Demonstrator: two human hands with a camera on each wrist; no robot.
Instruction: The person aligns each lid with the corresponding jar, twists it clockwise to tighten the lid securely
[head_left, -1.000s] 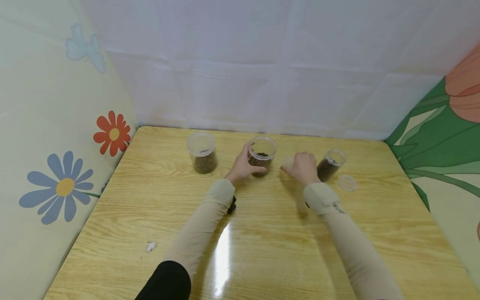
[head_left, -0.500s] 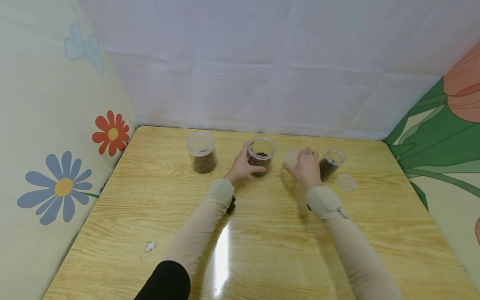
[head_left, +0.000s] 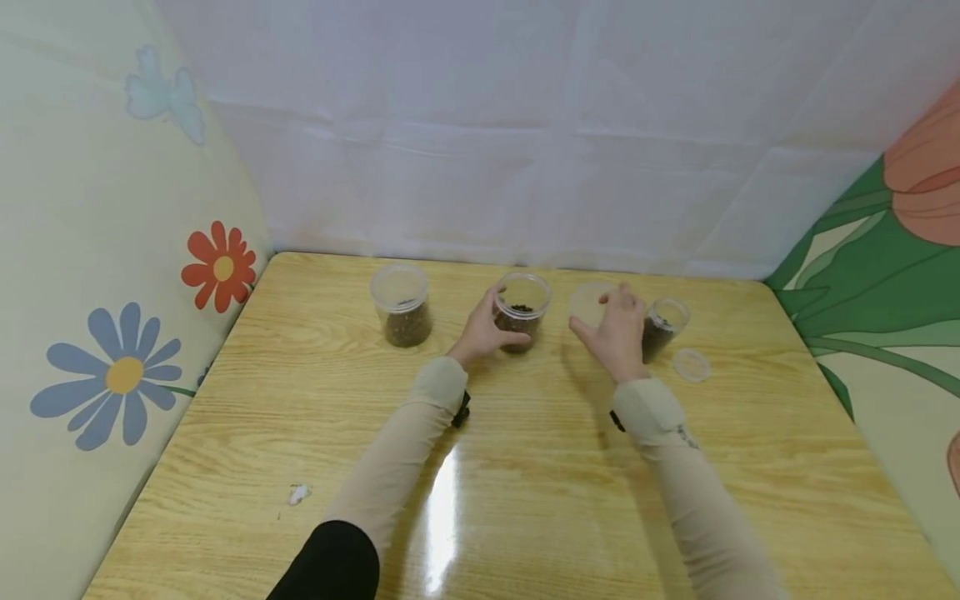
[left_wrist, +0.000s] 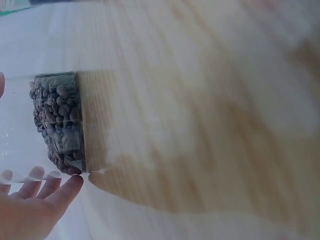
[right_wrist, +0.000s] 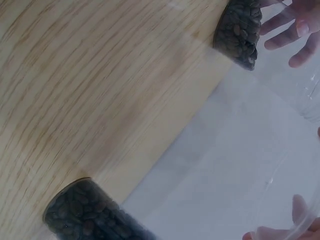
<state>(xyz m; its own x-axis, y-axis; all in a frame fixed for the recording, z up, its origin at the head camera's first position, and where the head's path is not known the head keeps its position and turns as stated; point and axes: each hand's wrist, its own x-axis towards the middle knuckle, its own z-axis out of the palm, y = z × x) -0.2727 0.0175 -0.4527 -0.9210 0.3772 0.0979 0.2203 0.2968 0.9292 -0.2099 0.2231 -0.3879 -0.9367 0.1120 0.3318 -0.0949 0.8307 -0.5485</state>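
My left hand point(head_left: 480, 327) grips a clear jar point(head_left: 522, 310) part filled with dark bean-like pieces, standing open-topped at the middle back of the table. In the left wrist view, fingers point(left_wrist: 62, 195) lie along the side of that jar's dark contents point(left_wrist: 59, 120). To the right of it, my right hand point(head_left: 618, 333) holds a round translucent lid point(head_left: 587, 302) in the air by its rim. The right wrist view shows this lid point(right_wrist: 280, 200) at lower right with fingertips around its edge. Beside the right hand stands a narrower jar point(head_left: 662, 329) with dark contents.
A second wide jar point(head_left: 403, 308), also part filled, stands to the left of the gripped one. A small clear lid point(head_left: 691, 365) lies flat to the right of the narrow jar. A white mark point(head_left: 298, 494) shows on the table point(head_left: 225, 417) at front left.
The right hand has shifted slightly right and lifted its fingers, and more of the lid shows. The left hand and the jars have stayed in place.
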